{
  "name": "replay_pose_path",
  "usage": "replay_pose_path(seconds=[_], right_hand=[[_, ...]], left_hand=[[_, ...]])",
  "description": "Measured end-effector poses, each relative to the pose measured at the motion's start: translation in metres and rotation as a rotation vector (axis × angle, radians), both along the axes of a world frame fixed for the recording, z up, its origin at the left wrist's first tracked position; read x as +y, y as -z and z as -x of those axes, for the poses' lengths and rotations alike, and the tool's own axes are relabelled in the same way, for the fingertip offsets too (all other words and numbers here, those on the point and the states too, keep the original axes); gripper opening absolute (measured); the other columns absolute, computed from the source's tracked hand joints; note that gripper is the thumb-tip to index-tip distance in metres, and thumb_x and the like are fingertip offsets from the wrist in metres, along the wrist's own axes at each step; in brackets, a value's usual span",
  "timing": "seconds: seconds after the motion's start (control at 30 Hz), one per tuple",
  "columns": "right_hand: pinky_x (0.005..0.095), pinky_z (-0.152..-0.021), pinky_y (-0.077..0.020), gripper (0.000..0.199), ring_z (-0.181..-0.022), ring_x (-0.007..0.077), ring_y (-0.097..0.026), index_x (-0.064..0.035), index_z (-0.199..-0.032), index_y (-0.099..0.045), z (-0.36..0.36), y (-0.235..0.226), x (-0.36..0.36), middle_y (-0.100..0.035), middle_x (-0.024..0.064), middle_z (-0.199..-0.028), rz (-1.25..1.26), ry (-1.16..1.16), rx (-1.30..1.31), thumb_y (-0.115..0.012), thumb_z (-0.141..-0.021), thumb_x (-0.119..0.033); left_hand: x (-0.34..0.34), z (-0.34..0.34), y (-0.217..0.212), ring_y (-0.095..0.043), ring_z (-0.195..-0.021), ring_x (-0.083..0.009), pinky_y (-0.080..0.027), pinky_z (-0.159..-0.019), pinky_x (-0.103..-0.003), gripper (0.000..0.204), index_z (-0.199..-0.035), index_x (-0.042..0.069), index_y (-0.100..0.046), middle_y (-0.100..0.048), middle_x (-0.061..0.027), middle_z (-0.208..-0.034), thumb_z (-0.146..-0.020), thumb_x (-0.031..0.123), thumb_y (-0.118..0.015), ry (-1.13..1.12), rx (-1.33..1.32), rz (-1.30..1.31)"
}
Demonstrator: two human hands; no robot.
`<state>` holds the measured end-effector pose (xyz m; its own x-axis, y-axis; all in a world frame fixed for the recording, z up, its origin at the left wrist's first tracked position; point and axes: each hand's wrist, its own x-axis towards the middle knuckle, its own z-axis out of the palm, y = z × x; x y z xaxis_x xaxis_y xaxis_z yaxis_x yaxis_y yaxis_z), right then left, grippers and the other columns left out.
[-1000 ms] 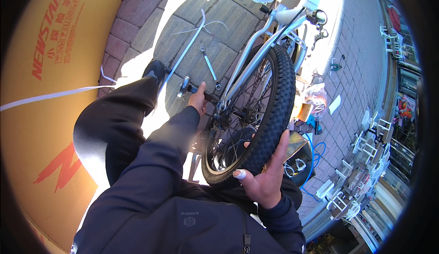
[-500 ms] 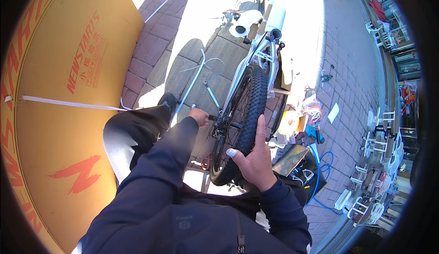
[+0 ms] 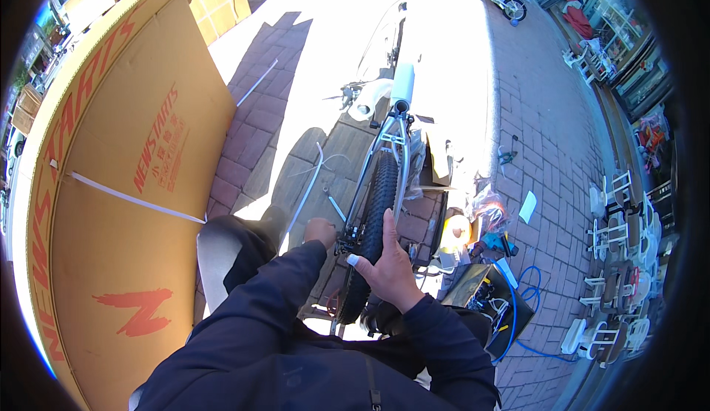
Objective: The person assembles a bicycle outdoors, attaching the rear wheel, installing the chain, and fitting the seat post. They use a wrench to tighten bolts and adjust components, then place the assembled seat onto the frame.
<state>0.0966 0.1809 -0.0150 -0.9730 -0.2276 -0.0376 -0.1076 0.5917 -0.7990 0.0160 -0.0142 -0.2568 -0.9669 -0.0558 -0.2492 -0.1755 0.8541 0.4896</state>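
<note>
A silver-white bicycle frame (image 3: 403,86) stands in front of me, its rear wheel with a knobby black tyre (image 3: 379,189) pointing toward my body. Left of the wheel hub (image 3: 352,239), my left hand (image 3: 321,232) is closed beside the axle; what it grips is hidden by the fingers. Against the tyre's right side rests my right hand (image 3: 392,270), thumb and forefinger stretched apart, with something white on the thumb tip. A wrench (image 3: 335,207) lies on the paving just beyond my left hand.
A tall cardboard box (image 3: 111,211) walls off the left side. At right are an open black case (image 3: 481,293) of tools, a blue hose (image 3: 514,315), a roll of yellow tape (image 3: 456,228) and pliers (image 3: 507,157). White strapping (image 3: 307,189) lies on the paving.
The view has tilted up and shifted. The bicycle and its wheel now stand more upright instead of leaning right. Both hands stay at the wheel.
</note>
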Motion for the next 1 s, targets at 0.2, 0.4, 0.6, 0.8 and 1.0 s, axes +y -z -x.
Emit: replay_pose_path(seconds=[0.2,0.4,0.6,0.8,1.0], right_hand=[[0.0433,-0.108,-0.0427,0.11,-0.127,0.0466,-0.055,0.001,-0.159,0.001,0.001,0.0,0.0,-0.047,0.0362,-0.142,0.023,-0.002,-0.017,-0.075,-0.089,-0.037],[0.046,-0.108,-0.0433,0.113,-0.129,0.0489,-0.053,-0.0007,-0.159,0.003,0.003,0.001,0.001,-0.045,0.0373,-0.143,-0.024,0.004,-0.058,-0.076,-0.088,-0.04],[0.0454,-0.104,-0.0459,0.112,-0.12,0.0472,-0.06,-0.0029,-0.16,0.002,0.002,0.004,0.001,-0.056,0.0351,-0.132,0.002,0.014,-0.024,-0.075,-0.088,-0.043],[0.045,-0.105,-0.0451,0.115,-0.124,0.0473,-0.058,-0.0023,-0.159,0.002,0.001,0.008,0.002,-0.053,0.0362,-0.136,-0.039,0.004,0.024,-0.073,-0.088,-0.053],[0.0453,-0.107,-0.0434,0.116,-0.128,0.0488,-0.054,-0.002,-0.159,0.003,0.002,0.004,0.003,-0.047,0.0379,-0.142,0.048,-0.005,-0.073,-0.072,-0.088,-0.053]], left_hand=[[-0.013,0.001,0.019,-0.073,-0.082,-0.0298,-0.059,-0.077,-0.037,0.02,-0.089,0.014,-0.08,-0.075,-0.0098,-0.089,-0.074,0.022,-0.07,0.491,0.025,0.325],[-0.019,0.001,0.022,-0.073,-0.076,-0.0276,-0.059,-0.07,-0.037,0.02,-0.091,0.01,-0.08,-0.075,-0.0109,-0.086,-0.079,0.023,-0.071,0.455,0.01,0.028],[-0.011,-0.006,0.013,-0.072,-0.068,-0.0214,-0.059,-0.061,-0.037,0.02,-0.093,-0.003,-0.076,-0.073,-0.0144,-0.078,-0.086,0.012,-0.066,0.222,-0.033,-0.217],[-0.011,-0.003,-0.016,-0.066,-0.062,-0.0153,-0.055,-0.055,-0.03,0.015,-0.097,0.002,-0.071,-0.066,-0.0046,-0.077,-0.096,0.015,-0.063,-0.308,-0.568,-0.868],[-0.017,0.0,-0.019,-0.059,-0.057,-0.0118,-0.052,-0.051,-0.027,0.012,-0.1,0.003,-0.065,-0.062,-0.0028,-0.076,-0.099,0.015,-0.061,-0.31,-0.652,-0.952]])
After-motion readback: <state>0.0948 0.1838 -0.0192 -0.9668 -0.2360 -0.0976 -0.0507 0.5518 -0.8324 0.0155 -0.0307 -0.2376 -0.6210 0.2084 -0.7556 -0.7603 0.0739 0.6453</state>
